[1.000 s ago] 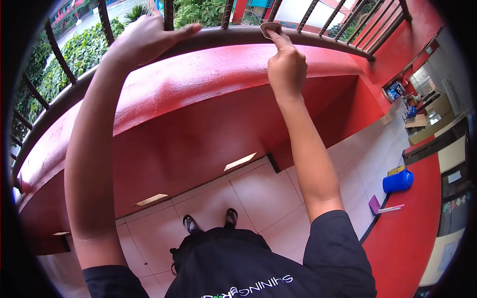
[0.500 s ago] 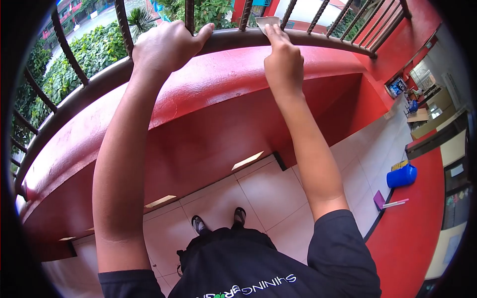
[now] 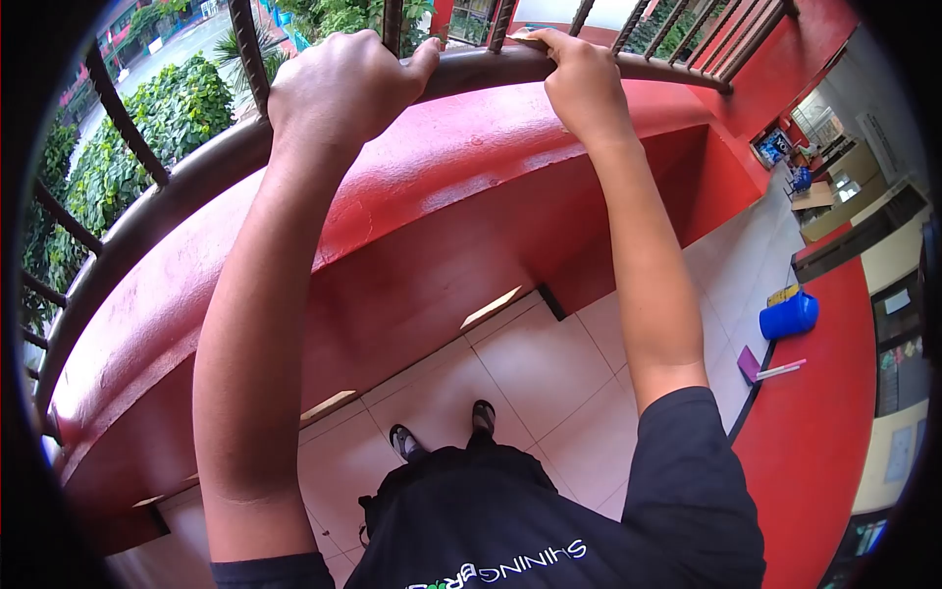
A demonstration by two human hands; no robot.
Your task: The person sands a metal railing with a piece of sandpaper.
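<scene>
My left hand (image 3: 339, 93) is wrapped over the dark metal handrail (image 3: 481, 71), its thumb pointing right along the top. Farther right, my right hand (image 3: 589, 93) is closed on a small pale piece of what looks like sandpaper (image 3: 528, 37), at the rail's far side. Only a thin edge of that piece shows; the rest is hidden by my fingers. Twisted metal bars (image 3: 126, 116) rise from the rail. Just below it runs a glossy red ledge (image 3: 432, 147).
My feet (image 3: 483, 417) stand on pale floor tiles (image 3: 530, 363) beneath the red wall. To the right are a blue bin (image 3: 788, 316) and a purple dustpan (image 3: 750, 364). Beyond the bars are green bushes (image 3: 162, 123).
My right hand has shifted right along the rail with the pale piece, and its wrist has turned. The view has moved slightly; my left hand keeps its grip.
</scene>
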